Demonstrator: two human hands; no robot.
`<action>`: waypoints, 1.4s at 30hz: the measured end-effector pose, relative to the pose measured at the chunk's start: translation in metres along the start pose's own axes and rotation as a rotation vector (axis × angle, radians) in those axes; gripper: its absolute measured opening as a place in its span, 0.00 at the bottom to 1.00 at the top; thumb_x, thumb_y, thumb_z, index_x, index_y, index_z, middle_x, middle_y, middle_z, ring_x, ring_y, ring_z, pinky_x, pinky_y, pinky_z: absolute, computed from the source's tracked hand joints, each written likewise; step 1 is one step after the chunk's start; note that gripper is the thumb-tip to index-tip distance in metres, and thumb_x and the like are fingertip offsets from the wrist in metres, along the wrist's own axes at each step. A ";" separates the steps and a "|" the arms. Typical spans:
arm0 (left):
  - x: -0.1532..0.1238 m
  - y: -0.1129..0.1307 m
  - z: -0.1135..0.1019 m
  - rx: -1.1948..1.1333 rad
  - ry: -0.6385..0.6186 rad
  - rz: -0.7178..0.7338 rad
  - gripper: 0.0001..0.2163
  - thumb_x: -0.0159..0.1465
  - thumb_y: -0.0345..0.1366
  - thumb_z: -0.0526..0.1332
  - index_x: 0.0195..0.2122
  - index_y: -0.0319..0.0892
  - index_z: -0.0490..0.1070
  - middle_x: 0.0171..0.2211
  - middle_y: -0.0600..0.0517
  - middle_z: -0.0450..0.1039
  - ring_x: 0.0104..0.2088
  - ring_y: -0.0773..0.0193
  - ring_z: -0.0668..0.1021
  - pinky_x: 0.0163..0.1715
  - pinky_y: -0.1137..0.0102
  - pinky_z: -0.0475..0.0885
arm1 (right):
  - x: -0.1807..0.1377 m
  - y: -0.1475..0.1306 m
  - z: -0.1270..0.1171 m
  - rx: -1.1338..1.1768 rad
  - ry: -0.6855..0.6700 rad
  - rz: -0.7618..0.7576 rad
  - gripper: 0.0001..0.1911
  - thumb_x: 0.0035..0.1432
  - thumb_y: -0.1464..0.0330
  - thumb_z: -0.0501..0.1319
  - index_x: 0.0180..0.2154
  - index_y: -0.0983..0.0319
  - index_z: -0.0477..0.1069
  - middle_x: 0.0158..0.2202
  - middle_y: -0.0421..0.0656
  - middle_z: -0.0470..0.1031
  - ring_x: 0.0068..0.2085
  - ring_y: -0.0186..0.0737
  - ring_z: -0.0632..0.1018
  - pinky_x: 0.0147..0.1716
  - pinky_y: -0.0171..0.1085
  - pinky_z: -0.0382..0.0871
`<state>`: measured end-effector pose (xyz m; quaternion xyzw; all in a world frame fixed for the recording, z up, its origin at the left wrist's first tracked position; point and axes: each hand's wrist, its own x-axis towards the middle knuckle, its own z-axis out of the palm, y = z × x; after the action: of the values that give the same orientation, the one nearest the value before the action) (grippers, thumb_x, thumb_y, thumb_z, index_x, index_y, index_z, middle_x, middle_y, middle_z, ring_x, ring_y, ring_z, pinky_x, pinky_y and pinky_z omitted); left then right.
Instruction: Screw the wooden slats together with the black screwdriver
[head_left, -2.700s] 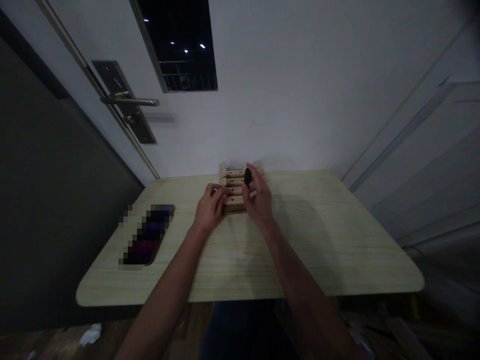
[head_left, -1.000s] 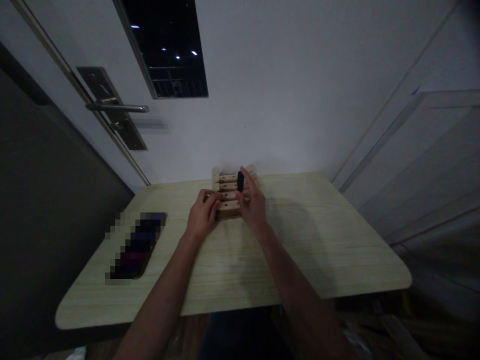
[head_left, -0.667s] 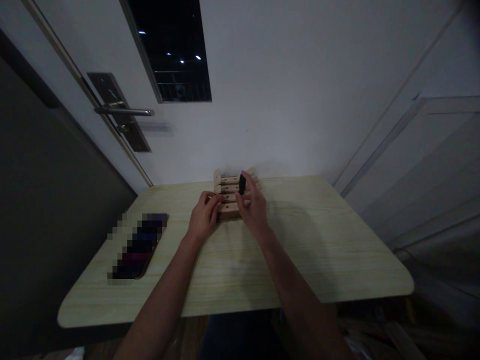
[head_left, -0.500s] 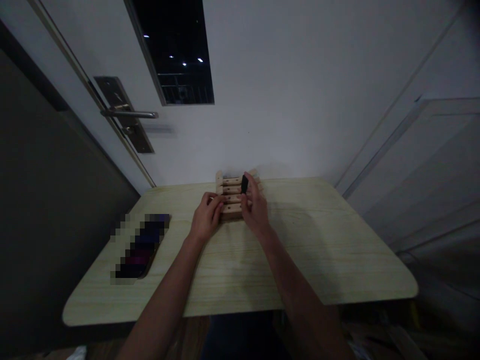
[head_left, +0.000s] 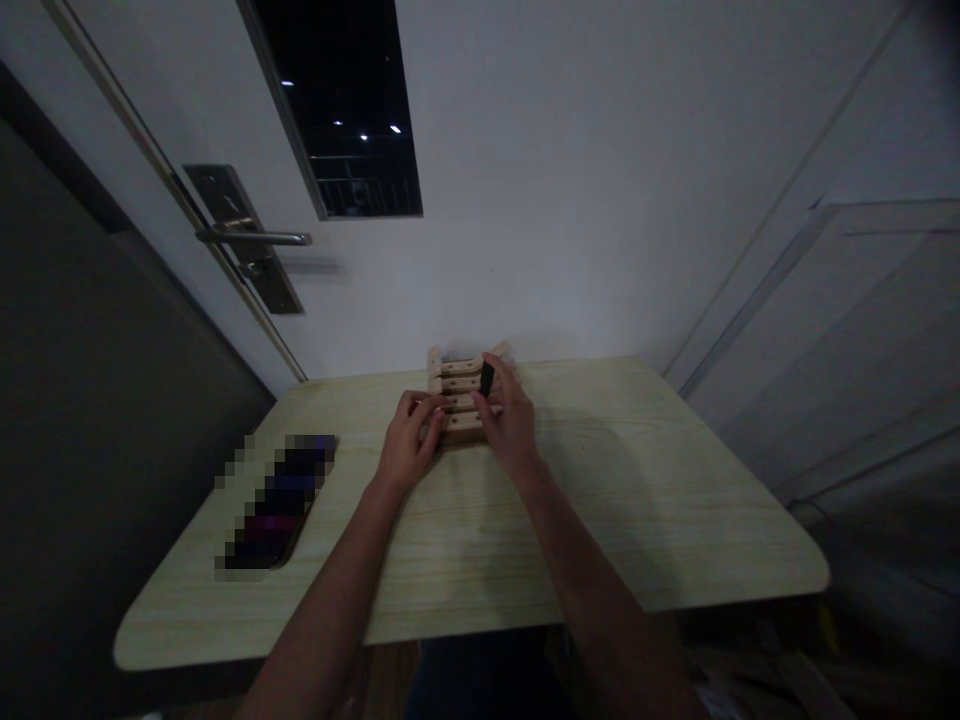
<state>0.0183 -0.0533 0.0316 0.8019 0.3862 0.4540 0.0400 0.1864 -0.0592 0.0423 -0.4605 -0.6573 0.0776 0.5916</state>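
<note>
In the head view, looking down over a pale, wood-grained worktop (head_left: pixel 600 470) with rounded near corners. Near the middle of its far edge, close to a white door (head_left: pixel 555 200), a slatted wooden piece (head_left: pixel 460 402): crosswise slats one behind another, pierced by small dark holes, with raised ends at far left and far right, partly covered by both hands.

At its left end, the left hand (head_left: pixel 407 437), with fingers bent and touching the nearer slats; cannot tell whether gripping the wood or merely resting on it. At its right side, the right hand (head_left: pixel 513 422), with thumb and index finger grasping a small black object (head_left: pixel 487 378), nearly upright, slightly tilted, and in line with the slats. Cannot tell whether touching them; too dark to make out in detail.

Well apart to the left on the worktop, a dark flat object (head_left: pixel 281 495), lying slanted and obscured by coarse pixels. On the door, a metal lever handle (head_left: pixel 277 239) on a dark plate (head_left: pixel 217 193), and above it to the right a window (head_left: pixel 345 90) with spots of light and a railing beyond. Below the near edge, dark clothing (head_left: pixel 487 680) and dim floor.
</note>
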 end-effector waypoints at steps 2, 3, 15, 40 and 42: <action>0.000 -0.001 0.000 0.001 0.001 0.004 0.10 0.66 0.36 0.52 0.46 0.43 0.69 0.41 0.48 0.64 0.42 0.62 0.71 0.44 0.66 0.71 | -0.001 -0.002 0.000 -0.008 0.005 -0.008 0.25 0.61 0.65 0.55 0.59 0.53 0.56 0.54 0.44 0.69 0.46 0.42 0.76 0.45 0.43 0.73; 0.001 -0.002 0.001 0.006 0.001 0.002 0.10 0.66 0.36 0.54 0.46 0.43 0.69 0.41 0.49 0.65 0.42 0.62 0.71 0.44 0.66 0.71 | -0.002 -0.002 0.000 -0.009 0.012 -0.009 0.25 0.61 0.66 0.54 0.60 0.53 0.56 0.55 0.44 0.69 0.47 0.42 0.75 0.47 0.43 0.72; 0.001 -0.005 0.005 0.032 0.051 -0.030 0.09 0.62 0.34 0.58 0.43 0.43 0.70 0.39 0.49 0.66 0.40 0.62 0.72 0.41 0.66 0.71 | -0.004 -0.001 0.003 -0.014 -0.028 -0.062 0.23 0.64 0.67 0.49 0.61 0.55 0.56 0.57 0.43 0.68 0.53 0.41 0.73 0.50 0.41 0.71; -0.001 -0.004 0.006 0.007 0.049 -0.045 0.10 0.62 0.33 0.56 0.45 0.43 0.70 0.40 0.49 0.66 0.41 0.62 0.71 0.43 0.66 0.71 | -0.003 0.003 0.002 0.033 -0.050 -0.028 0.22 0.65 0.65 0.50 0.60 0.52 0.58 0.55 0.42 0.70 0.47 0.40 0.76 0.46 0.41 0.73; -0.001 -0.003 0.006 0.003 0.053 -0.037 0.10 0.63 0.32 0.56 0.45 0.43 0.70 0.40 0.49 0.65 0.41 0.62 0.71 0.43 0.66 0.70 | -0.004 0.004 0.003 0.035 -0.045 -0.001 0.23 0.64 0.64 0.52 0.60 0.53 0.57 0.55 0.43 0.69 0.44 0.39 0.77 0.45 0.41 0.73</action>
<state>0.0204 -0.0498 0.0262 0.7824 0.4027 0.4737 0.0368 0.1856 -0.0579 0.0358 -0.4478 -0.6694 0.0990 0.5845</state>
